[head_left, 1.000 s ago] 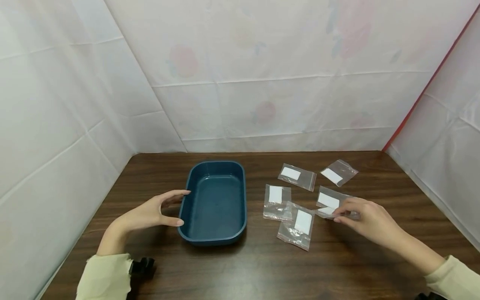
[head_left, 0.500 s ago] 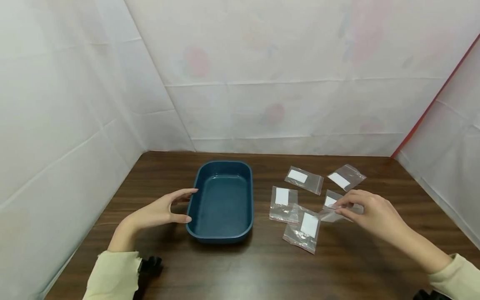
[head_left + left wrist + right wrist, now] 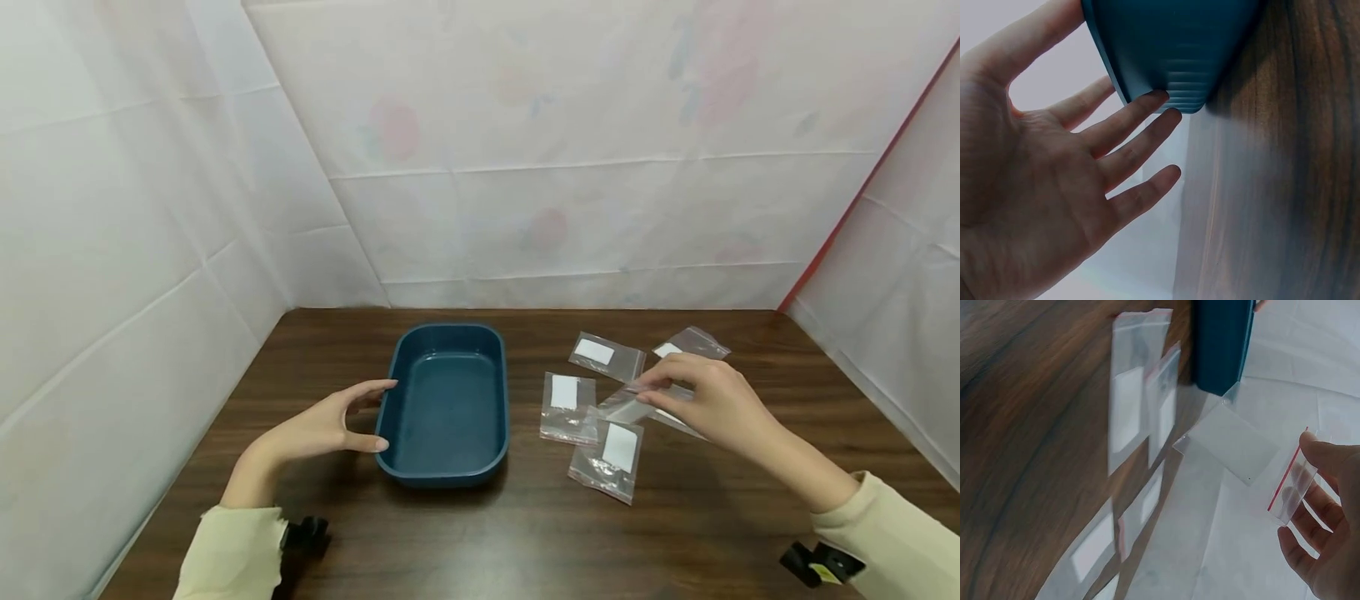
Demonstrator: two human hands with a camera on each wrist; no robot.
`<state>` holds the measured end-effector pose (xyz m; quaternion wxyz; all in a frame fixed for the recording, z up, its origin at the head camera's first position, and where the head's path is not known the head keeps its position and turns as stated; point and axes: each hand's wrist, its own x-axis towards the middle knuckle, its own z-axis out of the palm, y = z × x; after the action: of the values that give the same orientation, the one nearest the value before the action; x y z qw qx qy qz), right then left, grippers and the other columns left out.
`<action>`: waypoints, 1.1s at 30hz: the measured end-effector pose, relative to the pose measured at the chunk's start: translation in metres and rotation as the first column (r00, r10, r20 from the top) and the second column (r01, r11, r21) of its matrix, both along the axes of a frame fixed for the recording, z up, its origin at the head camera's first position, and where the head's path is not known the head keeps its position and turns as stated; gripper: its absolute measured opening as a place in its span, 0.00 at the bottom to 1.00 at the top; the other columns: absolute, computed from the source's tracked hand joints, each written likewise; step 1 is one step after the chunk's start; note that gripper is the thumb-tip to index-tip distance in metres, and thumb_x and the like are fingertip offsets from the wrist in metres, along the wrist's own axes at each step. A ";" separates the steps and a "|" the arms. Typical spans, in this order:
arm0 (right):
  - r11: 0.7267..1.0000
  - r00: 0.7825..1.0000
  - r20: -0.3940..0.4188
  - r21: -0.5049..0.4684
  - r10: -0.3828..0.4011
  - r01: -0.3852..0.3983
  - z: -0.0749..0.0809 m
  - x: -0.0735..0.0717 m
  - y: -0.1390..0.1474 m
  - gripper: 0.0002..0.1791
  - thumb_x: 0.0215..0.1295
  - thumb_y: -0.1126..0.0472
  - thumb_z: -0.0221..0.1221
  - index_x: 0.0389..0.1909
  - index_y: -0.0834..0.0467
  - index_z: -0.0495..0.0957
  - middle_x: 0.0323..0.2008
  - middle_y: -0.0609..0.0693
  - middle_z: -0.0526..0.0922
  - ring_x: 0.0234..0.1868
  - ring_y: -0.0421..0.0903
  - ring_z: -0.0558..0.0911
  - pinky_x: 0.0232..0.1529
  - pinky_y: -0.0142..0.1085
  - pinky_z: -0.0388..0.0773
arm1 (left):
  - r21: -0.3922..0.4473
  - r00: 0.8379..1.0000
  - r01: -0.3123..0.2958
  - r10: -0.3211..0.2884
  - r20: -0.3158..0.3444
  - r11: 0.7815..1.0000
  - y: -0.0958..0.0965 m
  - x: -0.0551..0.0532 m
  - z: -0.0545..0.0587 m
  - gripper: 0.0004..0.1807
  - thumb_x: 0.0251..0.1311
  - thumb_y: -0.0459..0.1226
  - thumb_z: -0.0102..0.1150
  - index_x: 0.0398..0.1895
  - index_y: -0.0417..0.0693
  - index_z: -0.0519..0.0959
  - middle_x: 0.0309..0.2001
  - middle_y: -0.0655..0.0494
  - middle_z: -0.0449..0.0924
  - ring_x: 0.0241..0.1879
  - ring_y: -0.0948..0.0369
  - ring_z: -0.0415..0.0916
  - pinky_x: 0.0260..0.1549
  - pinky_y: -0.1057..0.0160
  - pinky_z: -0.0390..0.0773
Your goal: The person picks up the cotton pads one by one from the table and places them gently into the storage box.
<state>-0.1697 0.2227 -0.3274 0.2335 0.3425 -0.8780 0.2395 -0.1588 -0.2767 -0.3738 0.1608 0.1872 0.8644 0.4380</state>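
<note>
A dark blue rectangular basin (image 3: 450, 417) stands on the table. At its left side my left hand (image 3: 318, 429) has spread fingers, with thumb tip and index fingertip at the rim; the left wrist view shows the other fingers extended along the basin wall (image 3: 1172, 44). My right hand (image 3: 712, 400) pinches a clear zip bag (image 3: 1232, 447) with a white card or label in it. The bag hangs over the table, its red-lined zip edge between thumb and fingers. Under and beside this hand lie several similar bags, including one labelled zip bag (image 3: 618, 450) nearest the front.
Another zip bag (image 3: 564, 404) lies right of the basin, overlapping the front one. Two further bags lie toward the back, one being the flat zip bag (image 3: 607, 354). White patterned sheets (image 3: 480, 167) wall the dark wooden table (image 3: 480, 542) at the back and sides.
My right hand has lifted the zip bag off the other bags and moved it left and up. The left hand keeps its place at the basin. The head view has shifted slightly.
</note>
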 end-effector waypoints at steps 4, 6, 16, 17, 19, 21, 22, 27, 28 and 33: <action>1.000 1.000 0.014 -0.017 0.010 -0.009 0.002 -0.004 -0.011 0.15 0.47 0.66 0.76 0.33 0.45 0.86 0.31 0.31 0.81 0.33 0.32 0.79 0.34 0.26 0.75 | 0.004 1.000 -0.003 0.003 0.010 1.000 -0.001 0.003 0.000 0.46 0.59 0.42 0.70 0.77 0.48 0.55 0.74 0.40 0.54 0.72 0.38 0.51 0.60 0.31 0.61; 0.999 0.999 0.032 -0.029 0.021 -0.020 0.002 -0.006 -0.017 0.14 0.48 0.66 0.75 0.33 0.46 0.87 0.30 0.31 0.81 0.33 0.32 0.79 0.34 0.27 0.75 | 0.008 1.000 -0.005 0.005 0.011 1.000 -0.002 0.005 0.000 0.46 0.59 0.42 0.70 0.77 0.48 0.54 0.74 0.40 0.54 0.72 0.38 0.51 0.60 0.31 0.61; 0.993 0.995 0.078 -0.100 0.069 -0.061 -0.004 -0.018 -0.044 0.12 0.51 0.66 0.74 0.34 0.48 0.86 0.29 0.33 0.81 0.28 0.33 0.76 0.28 0.29 0.72 | 0.032 1.000 0.001 -0.001 0.024 0.999 -0.002 0.008 -0.004 0.47 0.60 0.41 0.69 0.77 0.45 0.53 0.75 0.39 0.52 0.72 0.36 0.51 0.61 0.30 0.59; 0.989 0.993 0.076 -0.124 0.089 -0.079 -0.004 -0.020 -0.048 0.11 0.52 0.66 0.74 0.34 0.49 0.86 0.29 0.34 0.81 0.29 0.33 0.76 0.29 0.29 0.73 | 0.033 1.000 0.001 -0.002 0.023 0.999 -0.003 0.007 -0.003 0.47 0.60 0.41 0.69 0.77 0.46 0.53 0.75 0.39 0.53 0.71 0.37 0.51 0.61 0.30 0.60; 0.979 0.989 0.080 -0.171 0.126 -0.110 -0.004 -0.025 -0.057 0.11 0.53 0.68 0.73 0.34 0.50 0.86 0.30 0.36 0.82 0.30 0.34 0.77 0.31 0.30 0.74 | 0.032 1.000 -0.001 0.000 0.020 0.999 -0.005 0.005 -0.002 0.46 0.60 0.41 0.69 0.77 0.47 0.54 0.75 0.39 0.53 0.72 0.37 0.51 0.61 0.31 0.60; 0.968 0.984 0.083 -0.209 0.160 -0.140 -0.003 -0.031 -0.066 0.10 0.55 0.69 0.72 0.35 0.52 0.86 0.31 0.38 0.82 0.32 0.36 0.78 0.34 0.31 0.75 | 0.033 1.000 -0.007 0.006 0.016 0.999 -0.007 0.005 -0.001 0.46 0.59 0.41 0.70 0.77 0.48 0.54 0.75 0.40 0.53 0.72 0.38 0.50 0.61 0.31 0.60; 0.962 0.981 0.081 -0.223 0.178 -0.156 -0.002 -0.033 -0.071 0.10 0.55 0.69 0.71 0.36 0.52 0.86 0.31 0.39 0.83 0.32 0.37 0.78 0.35 0.31 0.75 | 0.032 1.000 -0.008 0.008 0.018 0.999 -0.008 0.005 0.000 0.46 0.59 0.41 0.70 0.77 0.48 0.54 0.75 0.40 0.53 0.72 0.38 0.50 0.61 0.31 0.60; 0.942 0.973 0.050 -0.268 0.225 -0.204 -0.001 -0.042 -0.090 0.10 0.55 0.71 0.71 0.37 0.54 0.87 0.33 0.42 0.85 0.32 0.38 0.79 0.34 0.31 0.75 | 0.038 1.000 -0.003 0.002 0.029 0.999 -0.011 0.007 -0.001 0.47 0.59 0.41 0.70 0.77 0.48 0.54 0.75 0.40 0.51 0.73 0.37 0.48 0.62 0.30 0.59; 0.938 0.972 0.040 -0.276 0.230 -0.210 -0.001 -0.043 -0.093 0.11 0.55 0.71 0.71 0.37 0.54 0.87 0.32 0.42 0.85 0.32 0.38 0.79 0.33 0.30 0.74 | 0.037 1.000 -0.002 0.001 0.028 0.999 -0.011 0.007 -0.002 0.47 0.59 0.41 0.70 0.77 0.48 0.54 0.75 0.40 0.51 0.73 0.37 0.48 0.62 0.30 0.59; 0.914 0.962 0.015 -0.318 0.272 -0.253 0.001 -0.049 -0.109 0.11 0.56 0.71 0.70 0.38 0.55 0.87 0.32 0.43 0.84 0.31 0.38 0.79 0.32 0.31 0.75 | 0.044 1.000 0.007 -0.008 0.027 0.999 -0.010 0.007 -0.002 0.46 0.61 0.41 0.69 0.77 0.48 0.54 0.75 0.40 0.51 0.73 0.37 0.48 0.62 0.29 0.56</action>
<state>-0.2190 0.1135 -0.3263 0.2247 0.4086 -0.7813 0.4149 -0.1516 -0.2867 -0.3762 0.1699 0.1877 0.8516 0.4590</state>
